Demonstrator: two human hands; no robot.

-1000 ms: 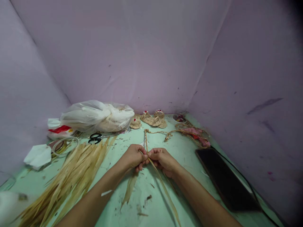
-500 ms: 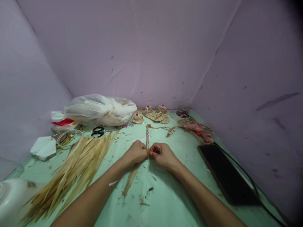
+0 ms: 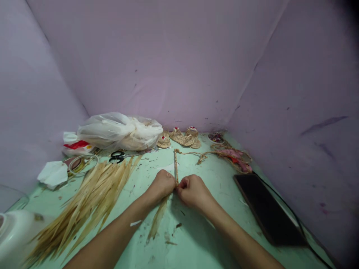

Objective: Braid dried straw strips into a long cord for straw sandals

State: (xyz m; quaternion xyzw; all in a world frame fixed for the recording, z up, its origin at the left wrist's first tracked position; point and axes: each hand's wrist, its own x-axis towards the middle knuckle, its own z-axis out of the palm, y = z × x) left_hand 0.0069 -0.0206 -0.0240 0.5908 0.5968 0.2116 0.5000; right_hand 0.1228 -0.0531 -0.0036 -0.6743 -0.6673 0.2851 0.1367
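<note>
A thin braided straw cord [image 3: 176,166] runs down the middle of the table and ends between my two hands. My left hand [image 3: 164,184] is closed around its lower end from the left. Close against it, my right hand [image 3: 193,189] pinches at the same end, thumb and fingers pressed together. Loose pale straw strands [image 3: 157,220] hang out below my left hand onto the table. Beyond the upright length, the cord bends right and trails toward a tangle of cord [image 3: 221,149]. Exactly which strands each hand grips is hidden by the fingers.
Left lies a big bundle of dry straw strips [image 3: 92,201], with black-handled scissors [image 3: 117,156], a tape roll [image 3: 77,164] and a stuffed plastic bag [image 3: 117,130] behind. Small woven slippers [image 3: 182,139] sit at the back wall. A dark phone-like slab [image 3: 269,209] and cable lie right.
My right hand has turned and moved slightly down, its fingers now closed tighter near the cord's lower end. My left hand keeps its hold. The view has shifted a little.
</note>
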